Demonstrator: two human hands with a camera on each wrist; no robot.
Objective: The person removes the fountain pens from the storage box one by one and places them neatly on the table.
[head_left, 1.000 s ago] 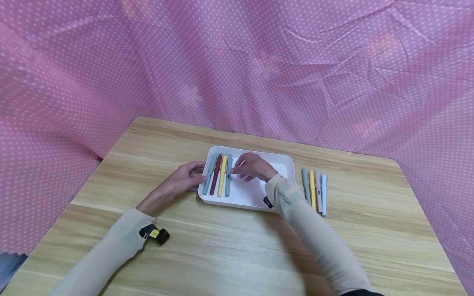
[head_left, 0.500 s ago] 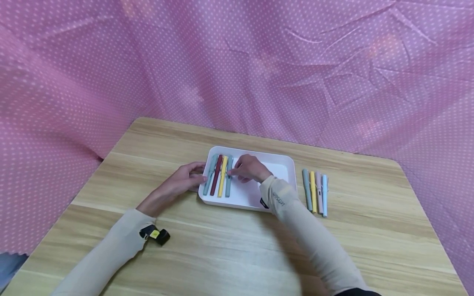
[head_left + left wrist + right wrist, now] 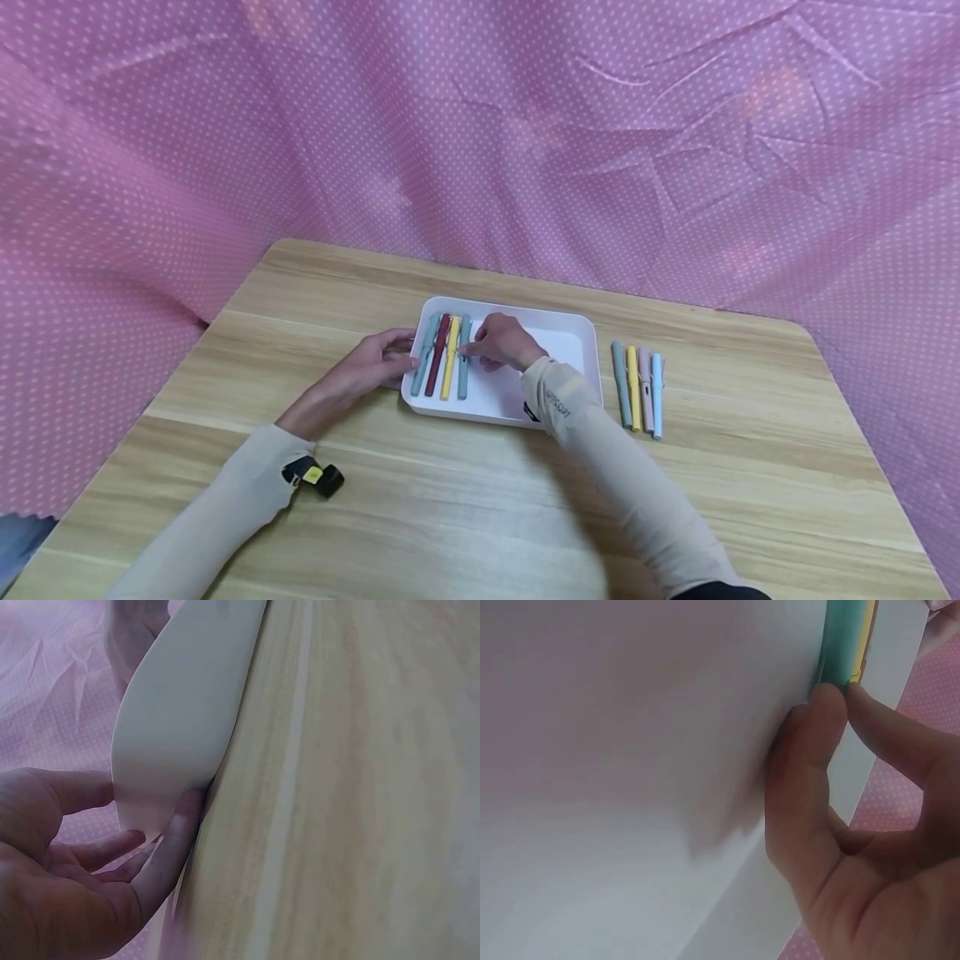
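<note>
Sleeve (image 3: 558, 400) lettering unreadable; right hand (image 3: 501, 342) touches pen (image 3: 463, 367).

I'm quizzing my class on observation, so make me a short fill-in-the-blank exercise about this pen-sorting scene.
1. The white tray holds ____ pens.
2. On the table, right of the tray, lie ____ pens.
3. The left hand touches the tray's ____ side.
4. The right hand touches the rightmost, ____ pen in the tray.

Missing words: four; four; left; green

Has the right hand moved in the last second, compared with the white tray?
Yes. The right hand has slid slightly left across the white tray, closer to the row of pens inside it.
</note>
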